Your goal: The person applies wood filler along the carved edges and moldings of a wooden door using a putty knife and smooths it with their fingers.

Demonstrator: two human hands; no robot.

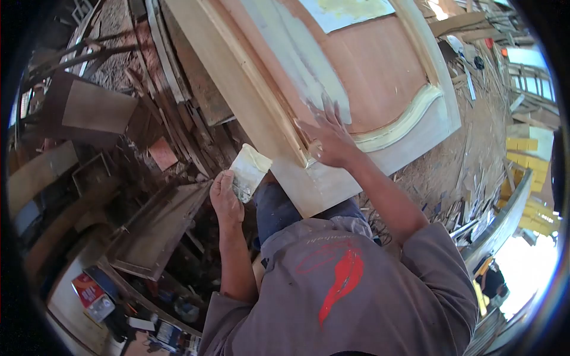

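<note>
A wooden door (380,77) with raised, curved moulding (409,113) lies in front of me, its near corner over my lap. A pale streak of filler (297,53) runs down its panel, and more cream filler coats the curved moulding. My right hand (332,139) is on the door at the lower end of the streak, fingers spread and touching the surface; no tool shows in it. Left of the door's corner, my left hand (227,199) grips a small, flat, pale square piece (249,169) smeared with cream filler. Part of its near edge is hidden by my fingers.
A white sheet (347,12) with yellowish paste lies on the door's far part. Wood scraps and boards (178,101) crowd the left, with a framed panel (160,231) below them. Shavings (469,154) cover the ground at right. Yellow blocks (534,190) stand farther right.
</note>
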